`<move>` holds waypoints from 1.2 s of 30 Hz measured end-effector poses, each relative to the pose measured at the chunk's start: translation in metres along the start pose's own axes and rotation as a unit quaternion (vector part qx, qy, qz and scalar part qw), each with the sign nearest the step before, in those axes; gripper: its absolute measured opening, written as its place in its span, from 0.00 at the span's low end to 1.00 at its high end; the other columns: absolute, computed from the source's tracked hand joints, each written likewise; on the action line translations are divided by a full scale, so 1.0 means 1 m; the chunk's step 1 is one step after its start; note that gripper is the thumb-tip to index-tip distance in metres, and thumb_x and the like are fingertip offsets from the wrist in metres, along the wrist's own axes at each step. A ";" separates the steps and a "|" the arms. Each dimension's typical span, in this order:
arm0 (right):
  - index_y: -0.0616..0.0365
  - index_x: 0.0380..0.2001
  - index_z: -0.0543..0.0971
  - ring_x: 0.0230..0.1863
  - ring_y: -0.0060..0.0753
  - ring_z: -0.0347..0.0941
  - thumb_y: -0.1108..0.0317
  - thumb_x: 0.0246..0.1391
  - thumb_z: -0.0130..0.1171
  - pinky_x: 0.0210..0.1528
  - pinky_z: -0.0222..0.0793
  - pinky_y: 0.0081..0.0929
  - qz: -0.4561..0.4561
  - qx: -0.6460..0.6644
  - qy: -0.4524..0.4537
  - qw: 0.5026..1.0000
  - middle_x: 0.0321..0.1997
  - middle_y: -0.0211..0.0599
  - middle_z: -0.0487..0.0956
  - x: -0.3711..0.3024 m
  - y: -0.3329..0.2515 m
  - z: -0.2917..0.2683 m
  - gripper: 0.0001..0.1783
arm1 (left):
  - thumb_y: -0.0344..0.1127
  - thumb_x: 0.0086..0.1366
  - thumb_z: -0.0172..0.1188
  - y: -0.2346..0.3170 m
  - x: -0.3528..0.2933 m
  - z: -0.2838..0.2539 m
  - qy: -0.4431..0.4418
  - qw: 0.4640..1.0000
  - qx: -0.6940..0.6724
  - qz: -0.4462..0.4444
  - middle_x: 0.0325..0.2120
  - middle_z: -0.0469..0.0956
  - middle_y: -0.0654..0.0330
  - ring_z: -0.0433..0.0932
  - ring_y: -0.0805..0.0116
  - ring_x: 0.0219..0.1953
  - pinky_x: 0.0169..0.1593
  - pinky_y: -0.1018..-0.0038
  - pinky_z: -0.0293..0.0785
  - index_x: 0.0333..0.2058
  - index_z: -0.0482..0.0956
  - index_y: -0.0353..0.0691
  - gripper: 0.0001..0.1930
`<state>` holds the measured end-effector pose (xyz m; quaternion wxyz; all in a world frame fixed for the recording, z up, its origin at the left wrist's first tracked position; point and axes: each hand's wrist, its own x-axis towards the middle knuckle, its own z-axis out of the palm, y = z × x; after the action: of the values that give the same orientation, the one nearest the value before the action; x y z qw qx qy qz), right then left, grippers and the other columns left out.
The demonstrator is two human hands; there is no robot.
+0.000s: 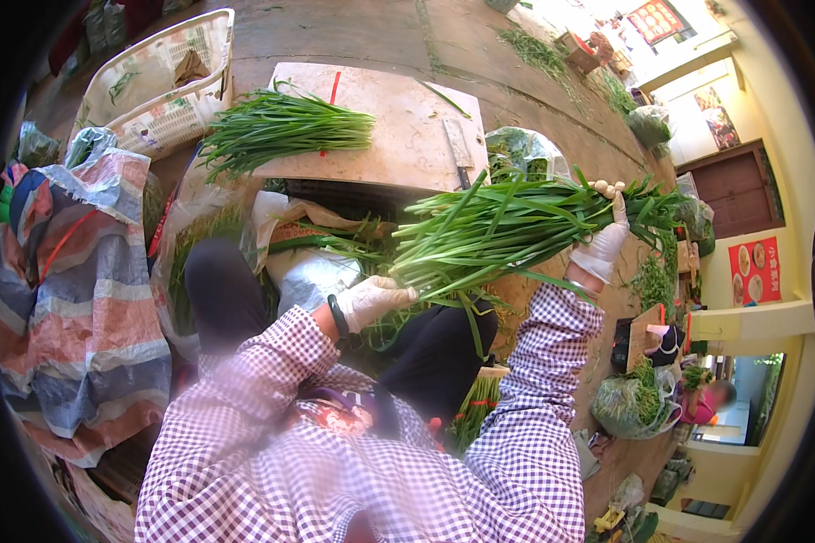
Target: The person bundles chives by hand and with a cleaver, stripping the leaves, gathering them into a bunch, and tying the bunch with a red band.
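My right hand (pixel 604 237), in a white glove, is wrapped round a large loose bunch of garlic chives (pixel 507 222) near its leafy end. The pale stem ends point left, toward my left hand (pixel 378 302), also gloved. Its fingertips are pinched at the lowest stem ends. The chives are held in the air above my knees. Ahead, another bunch of chives (pixel 299 127) lies on a pale board (pixel 398 113), its leaves hanging over the left edge. A red strip (pixel 336 88) runs beneath that bunch. A cleaver (pixel 457 143) with a dark handle rests at the board's right side.
A white plastic crate (pixel 167 118) stands at the far left. Striped sheeting (pixel 81 299) covers something on my left. Open bags of greens (pixel 210 249) sit beside my knees. On the right are a bagged heap of greens (pixel 638 398) and a person (pixel 702 403) farther off.
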<state>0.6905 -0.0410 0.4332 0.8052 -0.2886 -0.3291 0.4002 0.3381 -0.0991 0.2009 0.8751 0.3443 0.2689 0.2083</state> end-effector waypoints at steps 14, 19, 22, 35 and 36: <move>0.55 0.36 0.77 0.40 0.35 0.75 0.68 0.64 0.55 0.53 0.73 0.37 0.014 0.077 -0.005 0.997 0.33 0.34 0.79 0.011 -0.017 0.004 0.05 | 0.41 0.53 0.73 -0.004 -0.020 -0.070 0.002 0.747 0.650 -0.141 0.17 0.76 0.62 0.76 0.70 0.26 0.36 0.70 0.72 0.24 0.83 0.44 0.09; 0.55 0.35 0.77 0.41 0.35 0.76 0.67 0.64 0.54 0.53 0.73 0.36 -0.001 0.056 0.052 0.997 0.33 0.35 0.79 0.007 -0.018 0.008 0.05 | 0.44 0.56 0.70 0.006 -0.014 -0.017 0.046 0.805 0.591 0.014 0.51 0.74 0.48 0.73 0.54 0.55 0.56 0.61 0.72 0.62 0.72 0.51 0.34; 0.55 0.34 0.78 0.41 0.35 0.76 0.67 0.64 0.54 0.53 0.74 0.37 0.029 0.067 0.038 0.997 0.34 0.35 0.79 0.008 -0.015 0.009 0.06 | 0.46 0.58 0.71 -0.001 0.013 0.009 -0.088 0.995 0.032 0.031 0.71 0.55 0.57 0.59 0.60 0.69 0.68 0.63 0.58 0.71 0.53 0.44 0.48; 0.53 0.34 0.78 0.40 0.36 0.77 0.67 0.63 0.55 0.51 0.75 0.39 0.046 0.083 0.022 0.995 0.33 0.35 0.80 0.002 0.000 0.008 0.05 | 0.44 0.66 0.63 -0.024 0.036 0.018 -0.091 0.984 -0.124 0.094 0.55 0.76 0.59 0.74 0.63 0.55 0.62 0.63 0.66 0.52 0.76 0.42 0.19; 0.53 0.34 0.78 0.40 0.36 0.77 0.67 0.63 0.55 0.51 0.75 0.38 0.049 0.082 0.038 0.995 0.33 0.35 0.80 0.003 -0.004 0.006 0.05 | 0.45 0.67 0.63 -0.024 0.032 0.010 -0.083 0.991 -0.089 0.059 0.54 0.77 0.58 0.74 0.63 0.55 0.61 0.64 0.67 0.51 0.77 0.41 0.19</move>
<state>0.6886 -0.0390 0.4406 0.8174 -0.2526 -0.2494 0.4536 0.3733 -0.1022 0.1795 0.9077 0.2966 0.1548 0.2534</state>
